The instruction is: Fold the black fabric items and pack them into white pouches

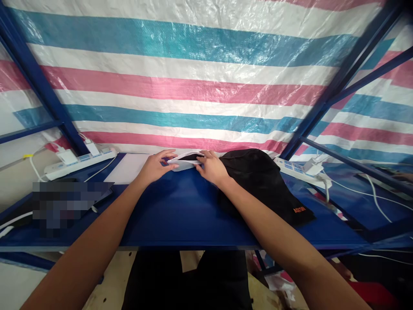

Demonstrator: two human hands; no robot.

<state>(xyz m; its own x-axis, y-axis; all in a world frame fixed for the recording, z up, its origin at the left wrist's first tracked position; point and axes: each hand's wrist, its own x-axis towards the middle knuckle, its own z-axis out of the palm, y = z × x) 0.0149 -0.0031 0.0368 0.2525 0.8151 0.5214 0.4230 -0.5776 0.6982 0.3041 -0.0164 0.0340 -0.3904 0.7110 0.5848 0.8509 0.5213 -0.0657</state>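
Note:
Above the blue tabletop, a whitish plastic bag (184,165) is stretched between my two hands, its mouth parted and something black showing inside. My left hand (156,167) pinches the bag's left end between thumb and fingers. On the other side, my right hand (213,169) grips the right end, with some fingers at the opening. Just right of that hand lies a black folded garment (263,185), which looks like shorts, with small orange lettering near its lower right corner. Part of it is hidden behind my right forearm.
A white power strip (80,162) with plugged-in chargers stands at the left, another power strip (300,173) at the right. A white sheet (125,167) lies behind my left hand. A blurred-out device (71,206) lies at the left. Blue metal posts and a striped tarpaulin (193,86) enclose the desk.

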